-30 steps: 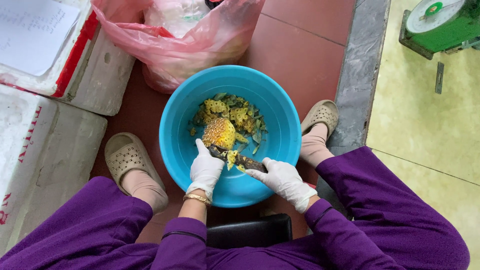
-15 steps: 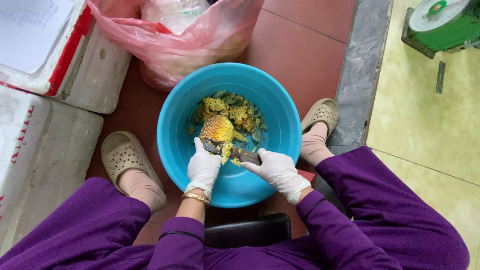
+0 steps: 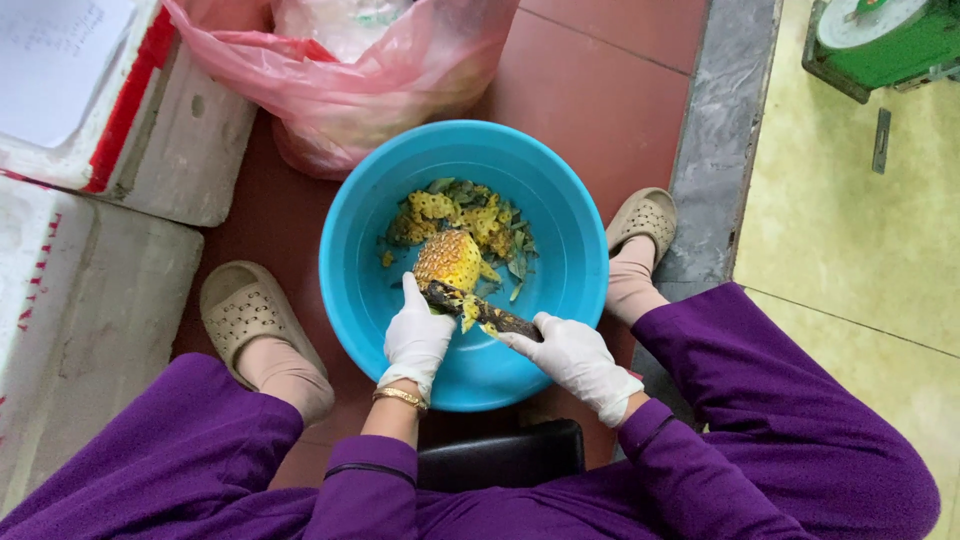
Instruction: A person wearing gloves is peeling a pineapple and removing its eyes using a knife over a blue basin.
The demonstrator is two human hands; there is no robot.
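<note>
A peeled yellow pineapple (image 3: 450, 258) is held over a round blue plastic basin (image 3: 560, 215). My left hand (image 3: 416, 338), in a white glove, grips the pineapple from below. My right hand (image 3: 568, 355), also gloved, is closed on the handle of a dark knife (image 3: 478, 309) whose blade lies across the fruit's near end. Yellow and green peelings (image 3: 470, 212) lie heaped in the far part of the basin. A gold bangle (image 3: 400, 397) circles my left wrist.
A pink plastic bag (image 3: 345, 75) sits just beyond the basin. White foam boxes (image 3: 90, 150) stand at the left. A green scale (image 3: 880, 40) is at the top right, on yellow floor past a grey stone sill (image 3: 725, 130). My feet in beige clogs flank the basin.
The pineapple has turned slightly in my left hand and the knife has shifted along its near end. Hands stay over the basin.
</note>
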